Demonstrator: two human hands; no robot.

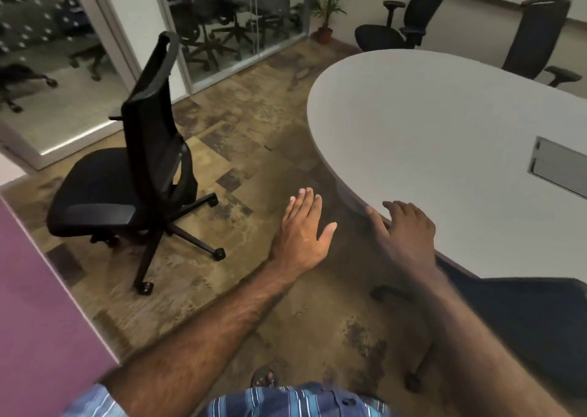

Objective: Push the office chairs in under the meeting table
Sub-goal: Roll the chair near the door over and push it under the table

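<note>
A black mesh-backed office chair (149, 150) stands on the floor at the left, apart from the white oval meeting table (428, 124) and turned away from it. My left hand (305, 229) hovers open over the floor between that chair and the table, holding nothing. My right hand (403, 226) is at the table's near edge with fingers spread, empty. A dark blue chair (524, 315) sits partly under the table at the lower right, below my right forearm. Two more black chairs (394, 32) (536, 35) stand at the table's far side.
A glass wall and door (222, 19) with more chairs behind it close off the back left. A potted plant (327, 7) stands in the far corner. A purple surface (41, 305) runs along the left. A cable hatch (556, 166) is set in the tabletop.
</note>
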